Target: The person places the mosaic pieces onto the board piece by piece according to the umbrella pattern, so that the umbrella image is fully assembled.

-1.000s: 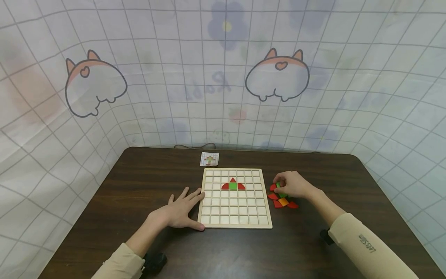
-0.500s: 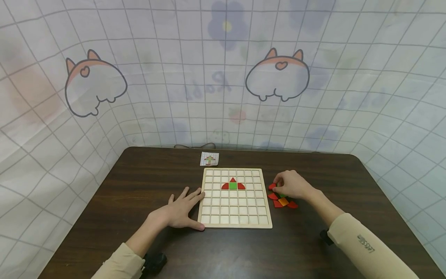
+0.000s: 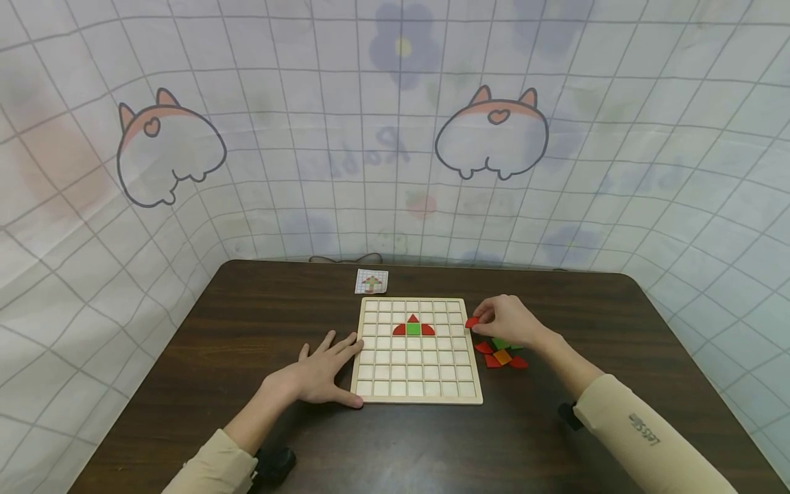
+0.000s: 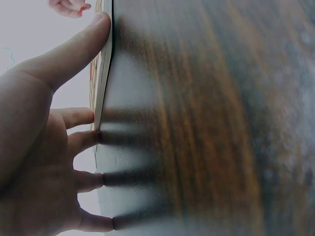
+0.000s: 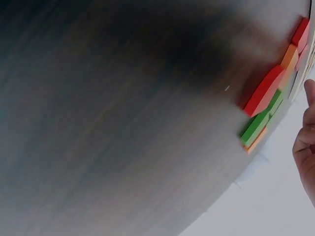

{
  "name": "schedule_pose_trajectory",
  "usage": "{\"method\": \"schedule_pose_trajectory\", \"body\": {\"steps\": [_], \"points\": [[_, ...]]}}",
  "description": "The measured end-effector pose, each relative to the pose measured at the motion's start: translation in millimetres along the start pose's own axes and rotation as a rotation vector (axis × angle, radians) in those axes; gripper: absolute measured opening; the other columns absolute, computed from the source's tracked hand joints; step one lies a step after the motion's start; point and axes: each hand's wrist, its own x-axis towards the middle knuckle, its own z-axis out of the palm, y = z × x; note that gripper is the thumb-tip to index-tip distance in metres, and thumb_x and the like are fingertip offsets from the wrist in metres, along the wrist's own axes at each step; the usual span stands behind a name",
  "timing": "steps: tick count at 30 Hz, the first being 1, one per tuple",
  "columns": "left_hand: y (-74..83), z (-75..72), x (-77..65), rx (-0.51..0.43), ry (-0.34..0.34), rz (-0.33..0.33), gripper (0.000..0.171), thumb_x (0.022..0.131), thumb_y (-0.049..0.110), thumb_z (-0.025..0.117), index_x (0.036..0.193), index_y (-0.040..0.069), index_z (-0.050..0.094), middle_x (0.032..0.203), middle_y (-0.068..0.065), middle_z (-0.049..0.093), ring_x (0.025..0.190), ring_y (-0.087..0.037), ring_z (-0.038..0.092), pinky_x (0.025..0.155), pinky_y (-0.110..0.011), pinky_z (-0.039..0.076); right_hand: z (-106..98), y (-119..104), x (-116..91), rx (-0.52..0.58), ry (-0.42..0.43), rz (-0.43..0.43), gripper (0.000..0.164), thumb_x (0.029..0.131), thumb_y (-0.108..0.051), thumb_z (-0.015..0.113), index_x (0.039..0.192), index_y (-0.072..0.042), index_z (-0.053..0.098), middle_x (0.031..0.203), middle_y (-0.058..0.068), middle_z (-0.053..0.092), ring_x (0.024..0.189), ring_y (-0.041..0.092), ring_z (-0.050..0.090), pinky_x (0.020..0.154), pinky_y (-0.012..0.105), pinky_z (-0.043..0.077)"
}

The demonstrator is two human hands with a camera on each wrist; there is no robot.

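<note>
Right hand [image 3: 511, 321], right of frame centre: pinching one red curved-edged tile [image 3: 472, 322], just carried from the loose tiles [image 3: 503, 357] to the grid board's [image 3: 398, 374] right rim. Left hand [image 3: 317, 372], lower left of centre: fingers spread, at the board's left edge. Set tiles [image 3: 413, 329]: I count four, unchanged; this one unplaced.

Over on the counter [image 3: 247, 322], the right hand [image 3: 513, 321] pinches a red tile [image 3: 472, 322] by the edge of a wooden grid board [image 3: 407, 374], with loose red, green and orange tiles [image 3: 503, 357] just to that hand's near side. The left hand [image 3: 317, 375], fingers spread, touches the board's opposite edge; a pattern card [image 3: 372, 281] lies beyond it.
</note>
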Motion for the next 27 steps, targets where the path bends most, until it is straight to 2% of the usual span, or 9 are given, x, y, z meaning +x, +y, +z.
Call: {"method": "schedule_pose_trajectory", "body": {"steps": [8,27], "points": [[-1.3,0.2,-0.5,0.003,0.004,-0.002,0.109,0.083,0.066,0.075,0.166,0.018,0.024,0.172,-0.006,0.013,0.155,-0.043,0.000,0.108,-0.081,0.005,9,-19,9,0.020,-0.009,-0.026,0.030,0.087,-0.021,0.085,0.105,0.000,0.075,0.085,-0.004,0.073,0.077,0.011,0.068,0.072,0.034,0.058],[-1.6,0.7,1.2,0.000,0.019,0.008,0.109,0.082,0.067,0.076,0.165,0.018,0.025,0.171,-0.006,0.014,0.154,-0.044,0.002,0.107,-0.082,0.006,36,-58,29,0.103,-0.056,-0.012,0.021,0.085,-0.014,0.086,0.101,-0.004,0.076,0.081,-0.006,0.070,0.075,0.010,0.065,0.074,0.034,0.056]]}}
